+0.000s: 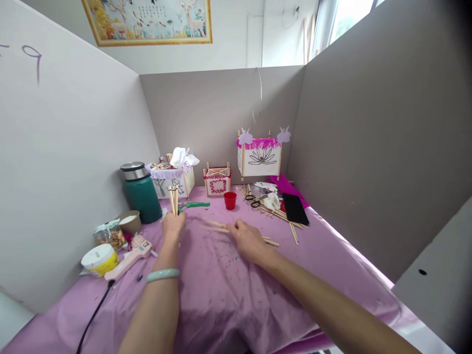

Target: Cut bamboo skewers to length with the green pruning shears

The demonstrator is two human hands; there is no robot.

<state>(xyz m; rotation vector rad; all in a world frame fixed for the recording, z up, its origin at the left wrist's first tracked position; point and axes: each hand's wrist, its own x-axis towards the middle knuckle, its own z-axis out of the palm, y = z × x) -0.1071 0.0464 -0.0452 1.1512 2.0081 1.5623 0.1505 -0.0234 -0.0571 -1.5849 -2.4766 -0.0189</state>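
Note:
My left hand [173,226] is closed round several thin wooden sticks [173,199], which stand upright out of the fist. Pliers with green handles [197,204] lie just beyond it, partly hidden by the fingers. Over the middle of the cloth my right hand [247,240] is closed on more wooden sticks [217,227]; these point left and are blurred by motion. A short stick end [272,242] shows to the right of that hand. A small red cup [230,200] stands a little beyond the right hand.
A purple cloth [210,295] covers the table. On the left are a glue gun [132,258], a yellow tub [99,260], a jar and a green flask [142,196]. Decorated boxes [217,184] stand at the back. Scissors [254,200], loose sticks and a phone [295,209] lie right.

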